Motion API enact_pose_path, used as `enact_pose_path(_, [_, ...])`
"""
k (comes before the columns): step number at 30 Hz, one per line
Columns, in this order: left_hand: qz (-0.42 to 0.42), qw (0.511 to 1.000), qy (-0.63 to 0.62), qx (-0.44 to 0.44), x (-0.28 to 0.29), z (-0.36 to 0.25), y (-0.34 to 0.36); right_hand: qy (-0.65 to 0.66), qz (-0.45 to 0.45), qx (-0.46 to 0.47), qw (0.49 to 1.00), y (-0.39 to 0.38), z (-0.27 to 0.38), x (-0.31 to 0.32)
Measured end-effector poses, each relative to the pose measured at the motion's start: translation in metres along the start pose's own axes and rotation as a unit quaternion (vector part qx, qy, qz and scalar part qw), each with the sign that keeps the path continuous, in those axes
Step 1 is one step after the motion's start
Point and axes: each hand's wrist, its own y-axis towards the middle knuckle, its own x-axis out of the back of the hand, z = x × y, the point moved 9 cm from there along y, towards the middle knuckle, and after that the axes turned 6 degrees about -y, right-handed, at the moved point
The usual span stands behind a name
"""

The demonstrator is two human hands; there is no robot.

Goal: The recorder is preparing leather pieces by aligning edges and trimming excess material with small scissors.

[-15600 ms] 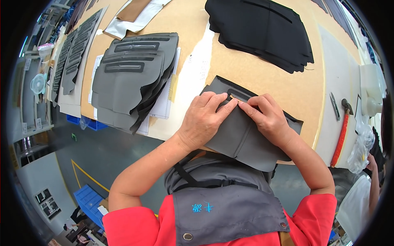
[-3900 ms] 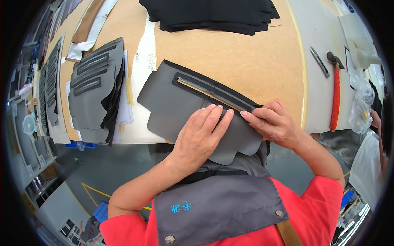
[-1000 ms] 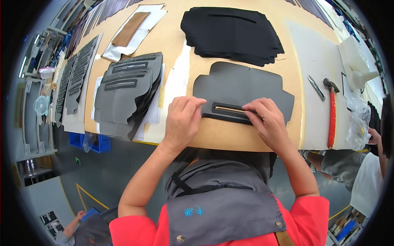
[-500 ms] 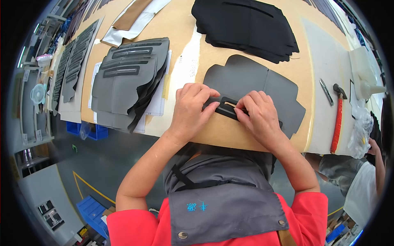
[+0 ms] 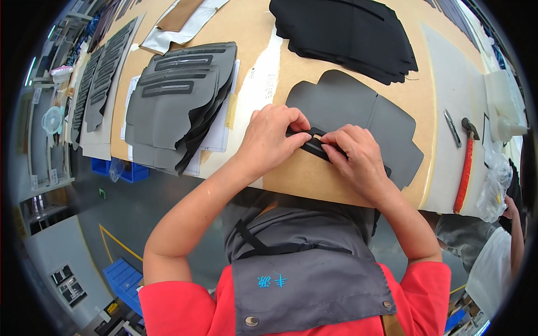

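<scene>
Inward toward the right hand (image 5: 358,154), the left hand (image 5: 272,134) has shifted; both now meet at the slotted, long black band (image 5: 315,148) along the near side of the flat, grey, notched-edged panel (image 5: 344,101), seemingly leather-like, near the tan worktable's (image 5: 300,178) front edge; the band's long axis slants rightward toward that edge; the panel spreads beyond both hands, the right one nearer its middle; left thumb and forefinger pinch the band near its left end, right fingertips pinch it just beside.
</scene>
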Motion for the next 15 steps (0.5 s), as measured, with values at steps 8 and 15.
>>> enact_pose_path(8, [0.052, 0.997, -0.040, 0.047, -0.002, -0.003, 0.011, -0.003, -0.043, 0.045, 0.998, -0.004, 0.004, 0.000])
enact_pose_path(15, [0.113, 0.987, -0.078, 0.089, -0.010, 0.005, 0.018, -0.053, -0.016, 0.133, 0.990, -0.009, 0.013, 0.000])
